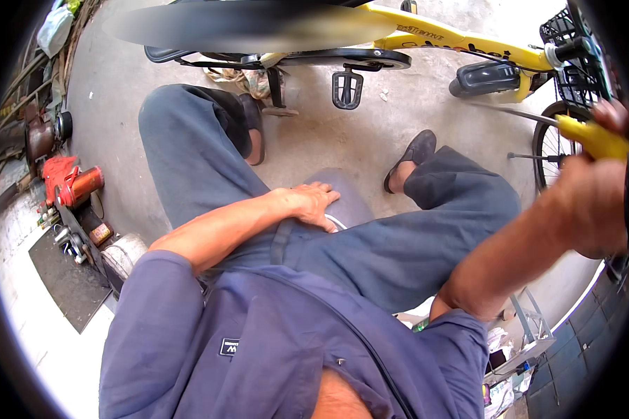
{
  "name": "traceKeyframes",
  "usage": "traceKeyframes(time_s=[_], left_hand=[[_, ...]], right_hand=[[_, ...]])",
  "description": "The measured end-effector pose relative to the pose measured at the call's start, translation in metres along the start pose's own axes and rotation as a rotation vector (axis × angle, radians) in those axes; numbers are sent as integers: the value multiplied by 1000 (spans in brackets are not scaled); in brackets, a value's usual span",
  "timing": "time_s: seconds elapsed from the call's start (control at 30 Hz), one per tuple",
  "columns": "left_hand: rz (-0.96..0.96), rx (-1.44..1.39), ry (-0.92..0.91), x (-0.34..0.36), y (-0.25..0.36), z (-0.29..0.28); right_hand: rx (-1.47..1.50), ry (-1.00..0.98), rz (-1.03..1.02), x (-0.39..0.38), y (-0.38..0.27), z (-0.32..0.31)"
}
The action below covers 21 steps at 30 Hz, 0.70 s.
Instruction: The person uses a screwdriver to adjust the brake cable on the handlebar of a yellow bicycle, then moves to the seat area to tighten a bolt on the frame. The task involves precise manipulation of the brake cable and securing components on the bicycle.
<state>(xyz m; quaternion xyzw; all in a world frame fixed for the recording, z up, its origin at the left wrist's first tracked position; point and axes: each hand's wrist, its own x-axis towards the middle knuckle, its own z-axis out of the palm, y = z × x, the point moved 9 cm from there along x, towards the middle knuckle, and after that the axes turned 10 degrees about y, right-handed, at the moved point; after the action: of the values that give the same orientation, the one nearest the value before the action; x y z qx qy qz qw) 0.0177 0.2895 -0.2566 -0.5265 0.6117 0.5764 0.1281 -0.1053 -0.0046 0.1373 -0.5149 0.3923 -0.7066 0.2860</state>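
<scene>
My right hand (594,174) is raised at the far right, its fingers wrapped round the yellow handle of a long, thin-shafted screwdriver (590,136). The shaft points left toward a small black bicycle part; motion blurs this hand. Between my thighs my left hand (311,204) lies with fingers stretched out, beside a smooth grey surface (342,192) and a thin white curved edge (337,222). What the palm rests on is hidden. Ahead stands a yellow bicycle (454,38) with a black chain guard (356,59) and a black pedal (346,90).
A spoked wheel (544,150) and black wire basket (579,80) are at the right. On the left sit a red-orange tool (73,183), a dark motor-like part (42,133) and a dark board (66,279). A metal frame rack (531,325) stands behind my right elbow.
</scene>
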Motion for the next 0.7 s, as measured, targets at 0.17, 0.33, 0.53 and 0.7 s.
traceKeyframes(time_s=[0.17,0.33,0.53,0.7], left_hand=[[-25,-93,-98,3,-7,8],[-58,-61,-166,-12,-22,7],[-201,178,-595,-69,-82,64],[-190,192,-673,-83,-122,95]], right_hand=[[-310,11,204,-50,109,10],[-257,-35,72,-27,124,3],[-186,-84,129,-55,92,2],[-149,-15,92,-96,58,-6]])
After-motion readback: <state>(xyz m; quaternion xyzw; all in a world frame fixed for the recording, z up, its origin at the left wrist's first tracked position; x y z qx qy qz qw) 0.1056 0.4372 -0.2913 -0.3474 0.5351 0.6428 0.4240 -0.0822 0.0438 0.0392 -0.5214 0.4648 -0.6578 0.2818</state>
